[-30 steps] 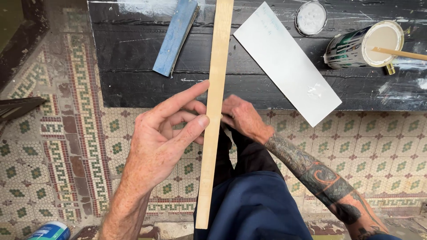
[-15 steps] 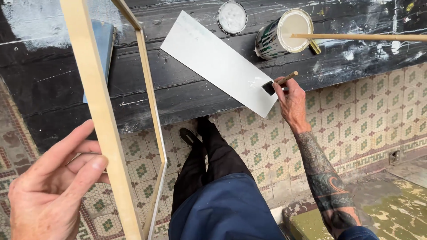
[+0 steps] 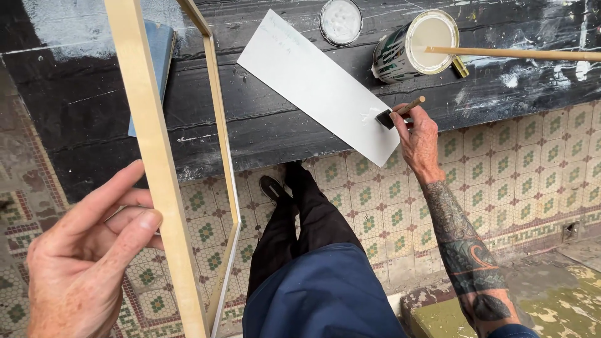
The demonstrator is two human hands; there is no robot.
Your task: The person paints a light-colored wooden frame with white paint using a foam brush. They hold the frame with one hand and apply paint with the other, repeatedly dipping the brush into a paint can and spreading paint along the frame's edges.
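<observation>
Pale wood frame [image 3: 156, 169] now held upright at the left, left hand [image 3: 81, 263] fingers closed on its near rail. Right hand [image 3: 418, 134] has moved out to the black tabletop [image 3: 282, 119], gripping a foam brush [image 3: 391, 116] on the white panel [image 3: 319, 84]; paint can [image 3: 413, 47] just beyond.

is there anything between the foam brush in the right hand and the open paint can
Nothing visible does. The right hand holds the foam brush on the white board, and the bench top between it and the paint can is bare. A stir stick lies across the can's mouth, though.
</observation>
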